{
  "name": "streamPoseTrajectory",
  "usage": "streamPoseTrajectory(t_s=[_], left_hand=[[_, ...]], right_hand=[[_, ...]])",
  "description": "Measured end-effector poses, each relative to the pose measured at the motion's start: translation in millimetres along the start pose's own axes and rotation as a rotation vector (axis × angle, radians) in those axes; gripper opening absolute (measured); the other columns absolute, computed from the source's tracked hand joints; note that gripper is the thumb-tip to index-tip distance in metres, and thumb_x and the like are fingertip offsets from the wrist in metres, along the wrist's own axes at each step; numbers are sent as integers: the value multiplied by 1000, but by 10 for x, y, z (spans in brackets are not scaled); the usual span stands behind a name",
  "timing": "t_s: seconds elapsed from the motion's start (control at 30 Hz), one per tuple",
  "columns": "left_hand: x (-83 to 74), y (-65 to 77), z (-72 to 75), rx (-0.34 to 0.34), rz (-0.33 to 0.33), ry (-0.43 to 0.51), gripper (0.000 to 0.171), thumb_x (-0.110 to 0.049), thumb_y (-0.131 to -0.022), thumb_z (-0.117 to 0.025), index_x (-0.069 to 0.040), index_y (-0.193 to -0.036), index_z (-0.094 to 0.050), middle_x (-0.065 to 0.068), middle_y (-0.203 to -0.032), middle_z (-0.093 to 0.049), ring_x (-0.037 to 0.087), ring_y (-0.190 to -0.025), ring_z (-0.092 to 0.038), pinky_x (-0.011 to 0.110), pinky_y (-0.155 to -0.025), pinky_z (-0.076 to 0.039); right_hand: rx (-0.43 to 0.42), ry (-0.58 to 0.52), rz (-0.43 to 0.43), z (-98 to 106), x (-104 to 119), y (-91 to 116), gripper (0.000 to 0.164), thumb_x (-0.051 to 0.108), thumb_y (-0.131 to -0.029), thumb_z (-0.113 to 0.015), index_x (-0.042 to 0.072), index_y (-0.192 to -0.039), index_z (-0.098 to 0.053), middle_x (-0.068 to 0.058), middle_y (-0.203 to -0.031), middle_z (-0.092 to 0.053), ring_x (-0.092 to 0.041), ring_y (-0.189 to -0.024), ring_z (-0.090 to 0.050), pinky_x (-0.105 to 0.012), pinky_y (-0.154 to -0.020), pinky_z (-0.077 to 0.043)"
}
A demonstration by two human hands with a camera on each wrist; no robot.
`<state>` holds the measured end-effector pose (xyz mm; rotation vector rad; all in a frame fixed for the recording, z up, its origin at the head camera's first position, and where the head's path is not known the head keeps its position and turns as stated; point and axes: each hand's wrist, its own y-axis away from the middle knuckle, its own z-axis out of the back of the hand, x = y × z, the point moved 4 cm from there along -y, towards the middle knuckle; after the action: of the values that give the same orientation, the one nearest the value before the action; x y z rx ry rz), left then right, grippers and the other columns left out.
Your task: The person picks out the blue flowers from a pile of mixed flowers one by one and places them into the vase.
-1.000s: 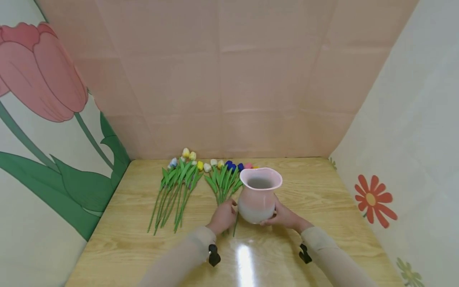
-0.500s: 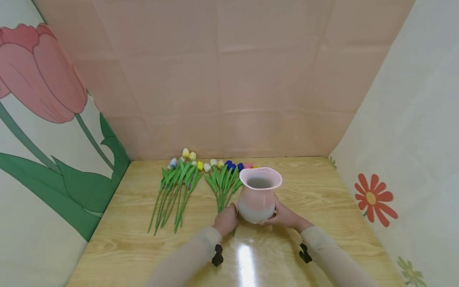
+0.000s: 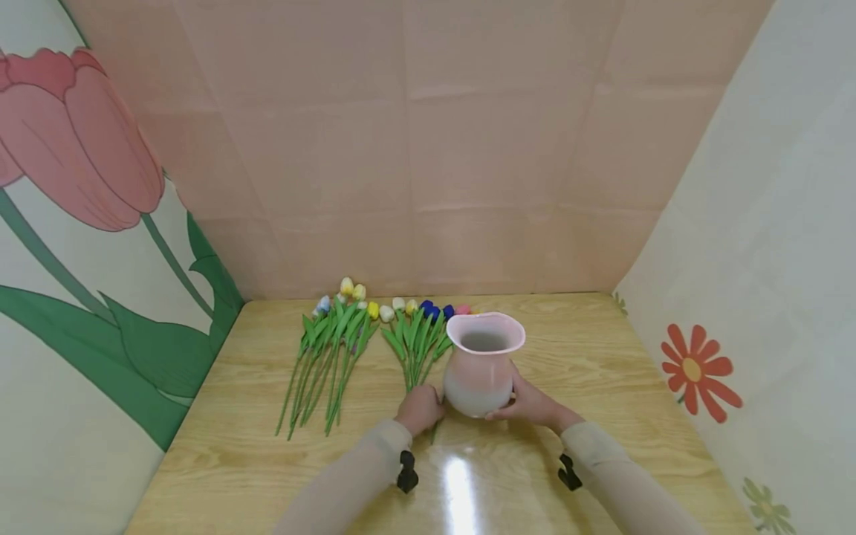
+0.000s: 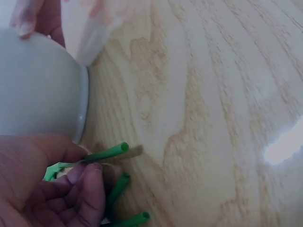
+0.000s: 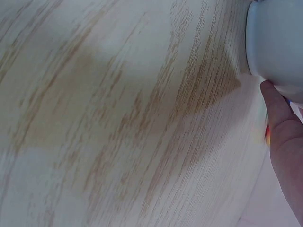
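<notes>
My left hand [image 3: 420, 409] is low over the right-hand bunch of tulips [image 3: 417, 342], beside the vase. In the left wrist view its thumb and forefinger pinch one green tulip stem [image 4: 111, 151]. Two more stem ends [image 4: 137, 219] show just below those fingers. The pink and white vase [image 3: 478, 379] stands with its wide, flared mouth up. My right hand [image 3: 533, 403] holds the vase by its right side. In the right wrist view, a finger [image 5: 277, 106] lies along the vase's lower wall, near its base rim [image 5: 252, 42].
Another bunch of tulips [image 3: 331, 349], with yellow, white and pale blue heads, lies to the left, stems toward me. Blue and pink heads [image 3: 463, 309] lie behind the vase. A wooden table [image 3: 568, 327] is bounded by a pink back wall and flower-printed side walls.
My left hand has moved slightly right, closer to the vase, and its fingers have closed on a stem. The right hand and the vase have stayed nearly still.
</notes>
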<state>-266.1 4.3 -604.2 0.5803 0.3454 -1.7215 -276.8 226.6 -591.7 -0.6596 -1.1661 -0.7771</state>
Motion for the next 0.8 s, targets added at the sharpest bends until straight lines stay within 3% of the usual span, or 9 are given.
streamPoseTrajectory(t_s=[0.17,0.37,0.5,0.63,0.8], left_hand=[[-18,2,55,18,9,34,33,-10,-75,-63,-16,-51,-40,-7,-43,-35,11,-36,-36,26,-36,-32],[-74,-32,249,-28,65,55,7,-10,-83,-60,-6,-84,-55,4,-67,-56,18,-56,-52,32,-48,-42],[-64,-86,351,-82,83,-25,18,-16,-88,-56,-4,-102,-58,7,-78,-62,20,-64,-57,34,-53,-46],[-16,-124,427,-153,82,-49,23,-20,-90,-56,-5,-106,-63,8,-89,-67,21,-72,-62,35,-58,-48],[67,-160,477,-217,59,66,24,-23,-92,-56,-9,-110,-63,0,-67,-61,14,-52,-53,29,-44,-42]], right_hand=[[2,22,1,21,-94,-11,115,12,-66,-83,34,-145,-2,-2,-145,-22,-29,-129,-29,-58,-101,-25],[6,23,0,32,-137,-22,114,16,-65,-84,33,-145,-4,0,-144,-26,-24,-129,-31,-55,-101,-27],[15,30,8,27,-138,-17,115,16,-67,-83,33,-146,-2,-1,-144,-25,-26,-129,-31,-55,-100,-27],[18,34,-3,22,-137,-13,115,16,-67,-83,34,-145,-1,-1,-144,-25,-26,-130,-30,-54,-100,-27],[5,37,-9,30,-141,-20,115,16,-67,-83,35,-145,-1,0,-145,-24,-26,-130,-30,-55,-101,-28]])
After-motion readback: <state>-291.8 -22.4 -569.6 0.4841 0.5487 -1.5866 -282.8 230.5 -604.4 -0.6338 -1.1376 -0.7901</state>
